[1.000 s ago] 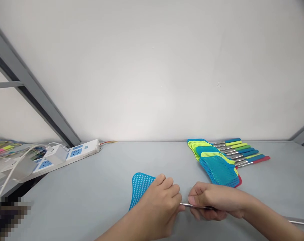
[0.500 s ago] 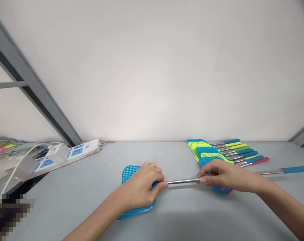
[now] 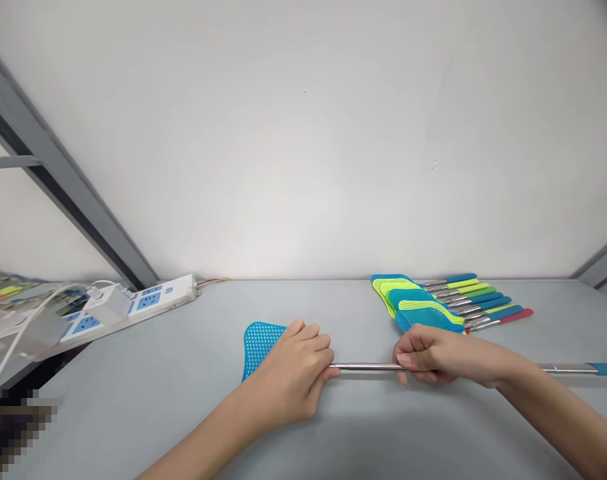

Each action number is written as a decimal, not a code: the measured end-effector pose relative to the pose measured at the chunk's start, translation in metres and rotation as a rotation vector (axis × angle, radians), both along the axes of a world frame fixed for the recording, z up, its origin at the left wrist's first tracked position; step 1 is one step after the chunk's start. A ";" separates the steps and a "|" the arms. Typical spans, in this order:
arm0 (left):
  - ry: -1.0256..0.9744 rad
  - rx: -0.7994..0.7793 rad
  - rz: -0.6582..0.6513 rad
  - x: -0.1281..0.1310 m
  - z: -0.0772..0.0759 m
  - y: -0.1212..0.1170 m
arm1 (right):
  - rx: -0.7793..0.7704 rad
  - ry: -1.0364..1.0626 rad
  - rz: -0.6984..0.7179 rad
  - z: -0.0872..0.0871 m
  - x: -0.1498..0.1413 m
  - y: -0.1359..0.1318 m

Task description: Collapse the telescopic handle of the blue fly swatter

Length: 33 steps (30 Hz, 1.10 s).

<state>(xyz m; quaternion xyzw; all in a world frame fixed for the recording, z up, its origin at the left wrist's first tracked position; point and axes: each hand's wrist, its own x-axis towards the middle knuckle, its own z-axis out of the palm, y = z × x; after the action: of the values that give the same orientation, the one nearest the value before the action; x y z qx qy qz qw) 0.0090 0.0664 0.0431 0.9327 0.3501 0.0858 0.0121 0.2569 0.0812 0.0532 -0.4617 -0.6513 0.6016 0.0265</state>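
I have the left hand (image 3: 299, 363) clamped beside the blue flyswatter's head (image 3: 259, 347) at 6 o'clock, the right hand (image 3: 426, 353) pinching its seemingly extended shaft (image 3: 366, 367); whether fully, I can't tell. Shorter flyswatters (image 3: 426, 312) lie stacked, 4 o'clock.

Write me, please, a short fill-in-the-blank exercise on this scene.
Together, the left hand and right hand grip this many swatters: ____.
The held swatter has a mesh head coloured ____.
In the pile, the handle nearest the person is ____.
The power strip has a casing coloured ____.
Missing words: one; blue; red; white.
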 end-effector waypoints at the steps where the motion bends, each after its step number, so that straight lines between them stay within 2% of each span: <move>1: 0.008 0.019 -0.004 0.001 0.001 -0.001 | -0.038 0.015 -0.009 0.000 -0.001 -0.001; 7: 0.048 0.143 -0.046 0.002 0.005 -0.005 | -0.335 0.148 -0.007 -0.010 -0.005 -0.001; 9: 0.055 0.149 -0.050 0.001 0.006 -0.005 | -0.366 0.159 0.007 -0.011 -0.006 0.000; 11: 0.060 0.108 -0.037 0.001 0.008 -0.005 | -0.301 0.147 0.008 -0.010 -0.008 -0.001; 17: 0.021 -0.070 -0.027 -0.003 0.013 0.000 | 0.096 -0.056 0.045 0.002 -0.007 0.000; 22: -0.025 -0.049 -0.010 -0.001 0.011 0.003 | 0.258 -0.100 0.005 0.003 -0.006 0.002; 25: -0.025 -0.007 -0.005 0.005 0.007 0.001 | 0.232 -0.080 -0.001 -0.001 -0.010 0.001; 30: -0.012 0.011 -0.023 0.010 0.003 -0.003 | 0.042 0.019 0.001 -0.008 -0.016 0.000; 33: -0.025 0.013 -0.031 0.009 0.003 -0.002 | 0.027 0.017 -0.014 -0.008 -0.016 -0.001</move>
<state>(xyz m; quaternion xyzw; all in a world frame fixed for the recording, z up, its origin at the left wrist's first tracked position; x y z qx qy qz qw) 0.0185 0.0646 0.0462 0.9369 0.3351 0.0993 0.0118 0.2409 0.0803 0.0456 -0.4607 -0.6557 0.5966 0.0425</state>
